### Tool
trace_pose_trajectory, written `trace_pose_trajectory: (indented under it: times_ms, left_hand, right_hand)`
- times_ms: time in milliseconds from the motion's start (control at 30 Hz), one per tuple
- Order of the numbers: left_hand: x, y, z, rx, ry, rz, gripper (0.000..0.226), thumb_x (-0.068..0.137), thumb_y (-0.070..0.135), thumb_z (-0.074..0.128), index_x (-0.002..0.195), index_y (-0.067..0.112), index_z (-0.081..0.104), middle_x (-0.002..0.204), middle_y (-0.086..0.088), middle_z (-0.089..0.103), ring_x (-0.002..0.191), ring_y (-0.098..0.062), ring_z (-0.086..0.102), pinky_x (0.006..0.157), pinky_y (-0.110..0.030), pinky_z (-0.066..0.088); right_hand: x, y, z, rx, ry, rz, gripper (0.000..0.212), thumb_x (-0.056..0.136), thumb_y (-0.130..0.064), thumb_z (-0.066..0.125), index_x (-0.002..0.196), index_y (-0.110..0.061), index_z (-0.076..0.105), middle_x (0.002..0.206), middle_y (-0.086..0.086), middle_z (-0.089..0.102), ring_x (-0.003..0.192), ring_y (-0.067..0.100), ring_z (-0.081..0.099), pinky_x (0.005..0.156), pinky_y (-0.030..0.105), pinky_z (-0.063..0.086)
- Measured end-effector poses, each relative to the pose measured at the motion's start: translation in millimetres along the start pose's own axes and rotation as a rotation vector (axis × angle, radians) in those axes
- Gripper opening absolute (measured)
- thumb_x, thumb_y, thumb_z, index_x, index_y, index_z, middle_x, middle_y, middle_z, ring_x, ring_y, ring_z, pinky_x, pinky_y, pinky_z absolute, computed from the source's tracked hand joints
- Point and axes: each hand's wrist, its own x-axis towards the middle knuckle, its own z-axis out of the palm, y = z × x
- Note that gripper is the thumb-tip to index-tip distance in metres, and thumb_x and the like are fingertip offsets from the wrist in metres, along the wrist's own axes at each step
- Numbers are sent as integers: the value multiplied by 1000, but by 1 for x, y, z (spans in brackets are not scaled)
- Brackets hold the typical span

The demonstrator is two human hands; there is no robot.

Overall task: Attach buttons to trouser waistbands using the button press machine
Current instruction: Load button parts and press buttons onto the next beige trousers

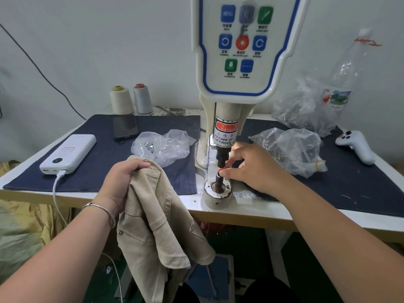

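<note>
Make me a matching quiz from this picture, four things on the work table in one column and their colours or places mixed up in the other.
Things:
1. power bank
2. phone
3. trousers
4. plastic bottle

Descriptions:
A. beige, gripped by the left hand
B. white, cable plugged in
C. clear, far right by the wall
D. dark, lying by the thread cones

Pairs: 1-B, 2-D, 3-A, 4-C

Gap between punch [222,157] and die [217,186] narrow, right hand [251,169] fills it from the right. Left approach blocked by left hand [122,182] holding trousers [157,215]. Bags [162,147] [293,147] flank the press [240,62]. Bare denim mat [91,171] far left is open.
</note>
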Motion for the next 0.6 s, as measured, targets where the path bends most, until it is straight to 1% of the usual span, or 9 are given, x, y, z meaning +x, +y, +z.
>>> trace_pose_trajectory:
  times_ms: [67,100,167,233,333,400,433,500,600]
  left_hand:
    - [0,0,0,-1,-3,-1,31,82,14,62,54,21,71,61,3,64,57,-8,63,66,-28,48]
    - [0,0,0,2,-4,-3,26,79,16,64,54,21,72,62,4,64,58,-8,63,65,-27,49]
    - [-1,1,-1,5,-6,-9,16,69,21,66,55,21,72,62,4,64,59,-8,63,64,-26,50]
    - [-2,2,0,-1,-13,-9,12,66,22,67,54,21,72,62,4,65,59,-7,63,60,-23,52]
    - [-5,6,3,42,-21,-9,12,65,23,67,56,20,75,63,3,67,59,-7,65,56,-18,53]
    - [-10,12,4,148,-46,-33,12,64,26,69,62,17,77,67,-1,70,63,-9,67,63,-24,53]
    - [-14,16,4,199,-83,-52,14,64,27,70,65,15,78,70,-4,70,67,-13,67,67,-28,51]
    - [-28,24,3,275,-205,-102,21,66,29,73,72,9,76,74,-11,69,73,-22,66,72,-33,49]
    - [-54,40,4,349,-390,-145,21,71,30,75,72,8,72,74,-13,66,71,-22,63,70,-33,48]
  right_hand:
    - [-1,0,-1,5,9,8,30,77,-24,80,62,-40,60,78,-24,57,72,-10,55,63,8,36]
    - [-2,1,-3,23,20,8,31,77,-23,80,61,-40,61,79,-24,59,72,-10,56,64,7,37]
    - [-6,3,-7,54,58,5,27,78,-21,79,64,-40,65,87,-17,64,78,-3,60,70,12,43]
    - [-15,6,-10,65,123,10,17,80,-20,76,72,-34,72,89,-12,66,82,1,60,72,13,45]
    - [-38,12,-7,107,272,41,11,81,-14,74,76,-24,74,80,-10,69,78,2,61,68,10,44]
    - [-58,14,-2,169,317,87,12,82,-12,73,75,-22,74,76,-10,69,76,3,61,66,8,44]
    - [-68,14,1,185,309,108,13,82,-12,72,75,-22,74,75,-10,69,75,4,61,66,9,44]
    - [-85,13,5,207,228,140,14,83,-15,73,73,-25,73,76,-10,69,75,5,61,64,10,44]
    - [-101,1,5,251,30,179,12,83,-24,73,73,-31,74,78,-13,70,71,1,62,61,8,43]
